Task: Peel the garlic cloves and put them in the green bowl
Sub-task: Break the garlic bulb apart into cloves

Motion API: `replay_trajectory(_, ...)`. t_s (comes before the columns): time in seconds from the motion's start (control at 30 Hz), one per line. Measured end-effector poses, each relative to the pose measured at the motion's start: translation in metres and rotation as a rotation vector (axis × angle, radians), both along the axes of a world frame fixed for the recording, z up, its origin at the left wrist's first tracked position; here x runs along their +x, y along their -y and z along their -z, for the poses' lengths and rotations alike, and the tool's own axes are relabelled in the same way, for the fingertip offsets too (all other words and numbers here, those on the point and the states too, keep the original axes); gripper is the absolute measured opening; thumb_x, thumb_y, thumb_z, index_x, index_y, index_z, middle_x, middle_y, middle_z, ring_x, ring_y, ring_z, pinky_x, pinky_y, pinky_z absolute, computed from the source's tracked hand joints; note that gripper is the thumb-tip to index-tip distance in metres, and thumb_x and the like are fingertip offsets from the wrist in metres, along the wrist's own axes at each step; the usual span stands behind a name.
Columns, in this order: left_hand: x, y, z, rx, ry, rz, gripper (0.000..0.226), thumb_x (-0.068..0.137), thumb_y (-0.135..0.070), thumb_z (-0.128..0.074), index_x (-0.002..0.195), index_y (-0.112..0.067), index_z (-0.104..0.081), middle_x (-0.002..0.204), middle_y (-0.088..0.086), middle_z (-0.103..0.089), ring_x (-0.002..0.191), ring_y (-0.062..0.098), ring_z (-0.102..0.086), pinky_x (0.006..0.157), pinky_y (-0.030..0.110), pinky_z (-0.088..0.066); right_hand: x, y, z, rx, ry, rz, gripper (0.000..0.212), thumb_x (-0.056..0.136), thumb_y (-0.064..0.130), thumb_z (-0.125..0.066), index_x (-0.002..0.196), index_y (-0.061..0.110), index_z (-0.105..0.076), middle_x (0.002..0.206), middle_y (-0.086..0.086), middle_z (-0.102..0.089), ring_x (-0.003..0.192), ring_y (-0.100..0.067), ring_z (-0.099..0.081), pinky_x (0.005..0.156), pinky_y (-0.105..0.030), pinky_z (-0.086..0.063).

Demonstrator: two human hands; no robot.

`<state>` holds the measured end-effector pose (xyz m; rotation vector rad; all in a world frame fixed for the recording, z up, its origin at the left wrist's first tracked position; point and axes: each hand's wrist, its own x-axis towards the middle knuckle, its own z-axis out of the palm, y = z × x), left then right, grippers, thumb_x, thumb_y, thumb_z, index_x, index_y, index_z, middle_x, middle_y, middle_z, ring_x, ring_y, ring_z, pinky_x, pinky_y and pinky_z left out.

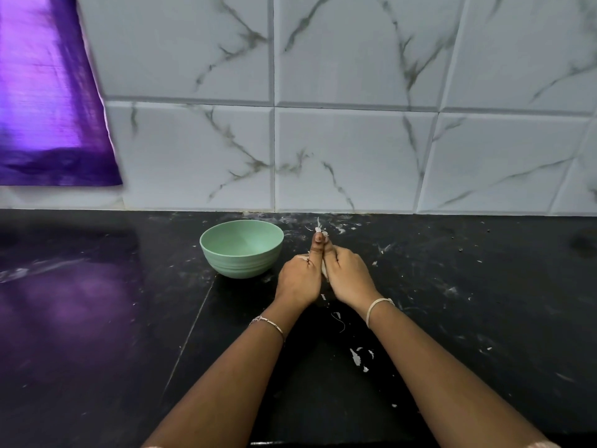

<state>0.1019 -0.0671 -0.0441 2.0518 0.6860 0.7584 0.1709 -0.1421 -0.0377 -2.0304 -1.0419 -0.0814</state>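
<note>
A pale green bowl [241, 248] stands on the black counter, its inside bare as far as I can see. Just right of it, my left hand [298, 279] and my right hand [347, 274] are pressed together around a garlic bulb [324, 269], of which only a pale sliver shows between my palms. Both thumbs point up and pinch its papery white stem [319, 227], which sticks out above my thumb tips. Most of the garlic is hidden by my fingers.
The black counter [452, 302] is strewn with white flecks of garlic skin [357, 355], mostly near my right forearm and along the back edge. A marbled tile wall [355, 140] rises behind. A purple cloth [48, 101] hangs at the upper left.
</note>
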Motion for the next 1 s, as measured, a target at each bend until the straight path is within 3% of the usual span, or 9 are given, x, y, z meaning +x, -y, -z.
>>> replay_trajectory(0.23, 0.002, -0.003, 0.001, -0.066, 0.019, 0.051, 0.071, 0.095, -0.065, -0.019, 0.047, -0.015, -0.036, 0.051, 0.002, -0.044, 0.061, 0.026, -0.045, 0.061, 0.033, -0.031, 0.009, -0.003, 0.001, 0.008, 0.090, -0.023, 0.057, 0.104, 0.043, -0.025, 0.054, 0.020, -0.042, 0.055, 0.003, -0.048, 0.063, -0.024, -0.050, 0.060, -0.031, -0.030)
replay_trajectory(0.43, 0.003, -0.003, 0.002, -0.256, 0.112, 0.160, 0.073, 0.094, -0.069, -0.017, 0.051, -0.015, -0.041, 0.041, -0.006, -0.039, 0.041, 0.011, -0.035, 0.049, 0.027, -0.027, 0.009, -0.004, 0.002, 0.145, 0.044, -0.038, 0.059, 0.105, 0.039, -0.026, 0.052, 0.016, -0.040, 0.051, 0.000, -0.046, 0.054, -0.020, -0.047, 0.058, -0.033, -0.034)
replay_trajectory(0.53, 0.000, -0.002, -0.001, -0.350, 0.159, 0.212, 0.073, 0.094, -0.069, -0.015, 0.050, -0.017, -0.040, 0.039, -0.006, -0.037, 0.037, 0.009, -0.032, 0.044, 0.023, -0.025, 0.009, -0.004, 0.004, 0.213, -0.093, -0.087, 0.061, 0.104, 0.042, -0.026, 0.056, 0.008, -0.043, 0.053, -0.005, -0.045, 0.052, -0.017, -0.042, 0.056, -0.032, -0.033)
replay_trajectory(0.63, -0.002, -0.003, -0.002, -0.428, 0.165, 0.234, 0.072, 0.094, -0.068, -0.012, 0.051, -0.017, -0.039, 0.040, -0.005, -0.035, 0.037, 0.009, -0.030, 0.041, 0.019, -0.024, 0.008, -0.002, 0.004, 0.287, -0.387, -0.180, 0.058, 0.104, 0.043, -0.028, 0.065, 0.008, -0.052, 0.058, -0.007, -0.049, 0.051, -0.013, -0.043, 0.052, -0.027, -0.035)
replay_trajectory(0.73, -0.003, -0.004, 0.000, -0.387, 0.131, 0.231, 0.073, 0.094, -0.068, -0.011, 0.053, -0.017, -0.044, 0.041, -0.007, -0.037, 0.039, 0.009, -0.032, 0.042, 0.021, -0.026, 0.011, -0.003, 0.005, 0.263, -0.502, -0.156, 0.053, 0.103, 0.047, -0.030, 0.070, 0.011, -0.052, 0.064, -0.007, -0.050, 0.057, -0.015, -0.045, 0.056, -0.027, -0.036)
replay_trajectory(0.87, -0.001, -0.006, 0.002, -0.190, 0.111, 0.188, 0.069, 0.096, -0.064, -0.017, 0.052, -0.020, -0.048, 0.046, -0.008, -0.045, 0.050, 0.009, -0.042, 0.050, 0.025, -0.032, 0.013, -0.007, 0.009, 0.203, -0.345, -0.062, 0.057, 0.097, 0.060, -0.035, 0.064, 0.015, -0.047, 0.060, -0.002, -0.049, 0.060, -0.015, -0.047, 0.061, -0.031, -0.036)
replay_trajectory(1.0, 0.003, 0.000, 0.002, -0.156, 0.153, 0.105, 0.071, 0.100, -0.055, -0.013, 0.050, -0.016, -0.046, 0.052, -0.001, -0.050, 0.055, 0.013, -0.048, 0.054, 0.027, -0.036, 0.010, -0.015, 0.012, 0.320, -0.326, -0.042, 0.057, 0.097, 0.055, -0.040, 0.057, 0.015, -0.046, 0.057, -0.005, -0.050, 0.058, -0.019, -0.048, 0.061, -0.033, -0.037)
